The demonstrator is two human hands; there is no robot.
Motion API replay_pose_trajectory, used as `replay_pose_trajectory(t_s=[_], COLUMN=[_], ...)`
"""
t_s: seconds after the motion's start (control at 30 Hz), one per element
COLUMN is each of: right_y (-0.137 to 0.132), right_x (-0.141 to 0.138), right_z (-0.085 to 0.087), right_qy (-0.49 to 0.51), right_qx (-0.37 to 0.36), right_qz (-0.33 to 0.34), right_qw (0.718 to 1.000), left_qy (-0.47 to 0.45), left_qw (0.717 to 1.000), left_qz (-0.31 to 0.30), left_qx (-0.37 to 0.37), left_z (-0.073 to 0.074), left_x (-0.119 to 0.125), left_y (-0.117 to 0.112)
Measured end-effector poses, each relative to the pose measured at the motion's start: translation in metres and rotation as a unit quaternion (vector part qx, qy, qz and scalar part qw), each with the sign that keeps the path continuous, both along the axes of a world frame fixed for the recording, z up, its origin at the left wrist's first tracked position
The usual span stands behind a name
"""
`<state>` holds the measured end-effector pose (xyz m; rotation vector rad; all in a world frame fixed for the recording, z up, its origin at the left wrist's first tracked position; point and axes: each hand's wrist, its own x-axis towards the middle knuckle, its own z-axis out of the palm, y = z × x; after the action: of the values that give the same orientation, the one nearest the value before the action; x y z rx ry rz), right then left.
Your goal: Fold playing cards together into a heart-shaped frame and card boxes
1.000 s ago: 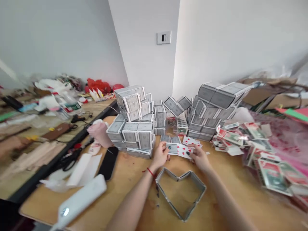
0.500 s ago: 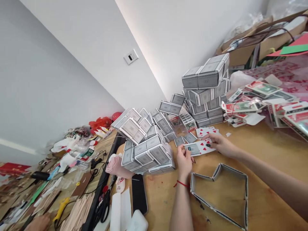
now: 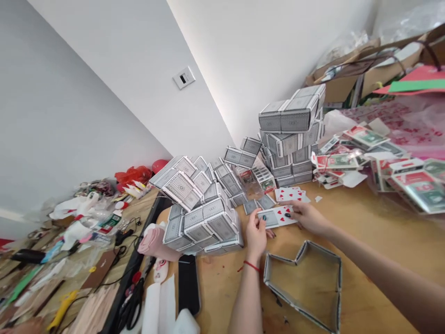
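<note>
My left hand (image 3: 257,235) pinches the left end of a grey-backed playing card (image 3: 270,218), thumb on top. Overlapping it at the right lies a face-up hearts card (image 3: 282,215), its far end held in the fingers of my right hand (image 3: 308,217). Just behind these, more face-up hearts cards (image 3: 289,194) rest on the table, and grey-backed cards (image 3: 266,202) lie to their left. A heart-shaped frame (image 3: 303,310) made of folded cards stands in front of my hands, between the forearms.
Card-built blocks (image 3: 215,218) pile up at the left, and a taller stack (image 3: 291,116) stands by the wall. Torn card boxes (image 3: 361,148) cover the back right. A phone (image 3: 188,284), black scissors (image 3: 134,301) and a pink cloth roll (image 3: 160,243) lie at the table's left side.
The view has shifted slightly, so most things appear further left. Both hands stay on the same overlapping cards, with little visible movement.
</note>
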<state>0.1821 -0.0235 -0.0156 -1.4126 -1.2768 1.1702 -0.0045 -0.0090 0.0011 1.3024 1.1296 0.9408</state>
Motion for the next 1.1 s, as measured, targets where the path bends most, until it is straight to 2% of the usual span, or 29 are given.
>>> replay_pose_trajectory(t_s=[0.13, 0.23, 0.43, 0.57, 0.7, 0.8, 0.9, 0.97, 1.03, 1.1], right_y=[-0.01, -0.019, -0.033, -0.041, -0.043, -0.038, -0.032, -0.029, -0.028, -0.024], right_x=[-0.002, -0.001, 0.006, 0.01, 0.01, 0.009, 0.007, 0.003, -0.005, -0.016], right_z=[0.004, 0.01, 0.011, 0.008, 0.013, 0.018, 0.024, 0.034, 0.05, 0.073], right_qy=[0.021, 0.053, 0.028, 0.022, 0.031, 0.028, -0.077, -0.191, -0.305, -0.39], right_qx=[-0.018, -0.024, -0.064, -0.078, -0.098, -0.11, -0.096, -0.037, 0.061, 0.153], right_qz=[0.021, -0.003, 0.018, 0.033, 0.019, 0.005, 0.013, 0.032, 0.083, 0.164], right_qw=[0.999, 0.998, 0.997, 0.996, 0.995, 0.993, 0.992, 0.98, 0.947, 0.893], left_qy=[-0.007, -0.022, -0.027, -0.015, -0.008, 0.058, 0.172, 0.243, 0.294, 0.317], left_qw=[1.0, 0.999, 0.997, 0.997, 0.997, 0.995, 0.978, 0.951, 0.921, 0.897], left_qz=[0.005, 0.007, 0.047, 0.064, 0.07, 0.076, 0.054, 0.021, -0.033, -0.087], left_qx=[-0.024, -0.042, -0.06, -0.044, -0.035, 0.012, 0.109, 0.188, 0.254, 0.296], left_z=[0.001, 0.003, 0.0, -0.002, -0.003, -0.004, -0.001, 0.005, 0.013, 0.021], left_x=[-0.003, -0.006, -0.015, -0.017, -0.016, -0.014, -0.014, -0.017, -0.018, -0.015], left_y=[-0.002, -0.005, -0.018, -0.029, -0.033, -0.032, -0.028, -0.025, -0.023, -0.02])
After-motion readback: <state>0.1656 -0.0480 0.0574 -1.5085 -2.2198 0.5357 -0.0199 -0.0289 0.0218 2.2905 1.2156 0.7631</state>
